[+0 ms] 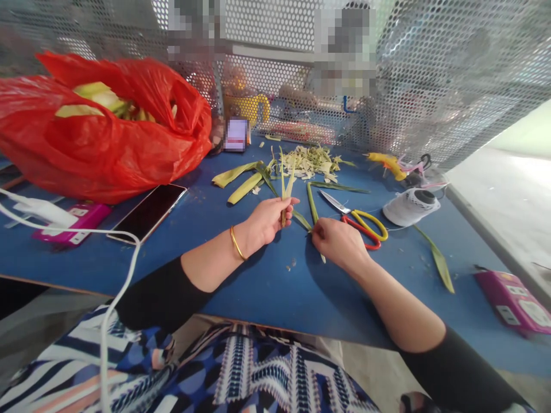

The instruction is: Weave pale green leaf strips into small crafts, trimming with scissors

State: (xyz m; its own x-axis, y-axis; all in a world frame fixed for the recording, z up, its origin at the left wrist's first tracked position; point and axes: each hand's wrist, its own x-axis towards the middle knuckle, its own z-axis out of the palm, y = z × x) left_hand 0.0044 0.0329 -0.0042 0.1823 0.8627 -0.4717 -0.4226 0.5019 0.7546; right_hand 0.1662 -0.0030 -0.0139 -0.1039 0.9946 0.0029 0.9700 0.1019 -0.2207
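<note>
My left hand point(272, 220) is closed around a small bunch of pale green leaf strips point(287, 182) whose split tips point up and away from me. To its right, my right hand point(338, 241) pinches a green leaf strip point(312, 203), with a pale end showing below the fingers. Just beyond my right hand lie scissors point(364, 225) with one red and one yellow handle, blades apart. Two wider leaf pieces point(245, 188) rest behind my left hand, near a heap of leaf scraps point(310, 160).
A red plastic bag point(142, 149) holding leafy stuff stands at the left, near a phone point(150, 212) and a magenta power strip point(80, 223) with a white cable point(131, 269). A thread spool point(411, 206) and another magenta box point(512, 301) sit right. Perforated metal mesh point(267, 31) closes the back.
</note>
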